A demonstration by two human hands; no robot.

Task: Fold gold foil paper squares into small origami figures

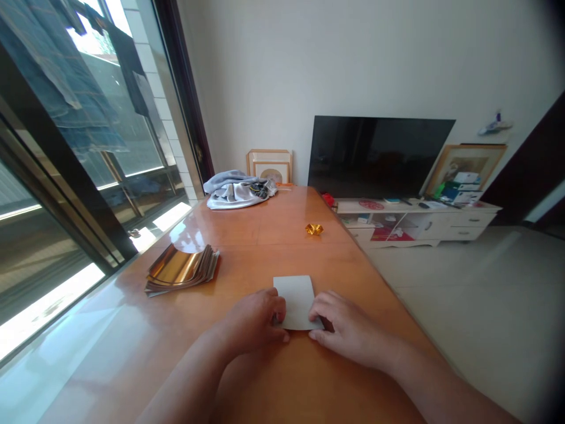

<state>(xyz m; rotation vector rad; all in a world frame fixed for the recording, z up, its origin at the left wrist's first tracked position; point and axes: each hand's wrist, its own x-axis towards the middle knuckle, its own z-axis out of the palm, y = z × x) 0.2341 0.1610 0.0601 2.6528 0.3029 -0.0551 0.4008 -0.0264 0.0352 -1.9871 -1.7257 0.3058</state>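
Observation:
A white sheet of paper [296, 300] lies flat on the wooden table, near the edge closest to me. My left hand [252, 321] grips its left side, with the fingertips curled over the edge. My right hand [346, 330] holds the lower right corner between the fingers and thumb. A stack of gold foil sheets [180, 270] lies to the left of my hands, its top sheet curled upward. Farther ahead sits a small folded gold foil piece [314, 229]. Neither of these touches my hands.
The orange wooden table [260, 229] runs along a glass sliding door [83, 176]. A crumpled grey cloth [236, 191] and picture frames [269, 166] stand at its far end. A television [379, 156] sits on a white cabinet [415, 221] to the right, beyond the table's edge.

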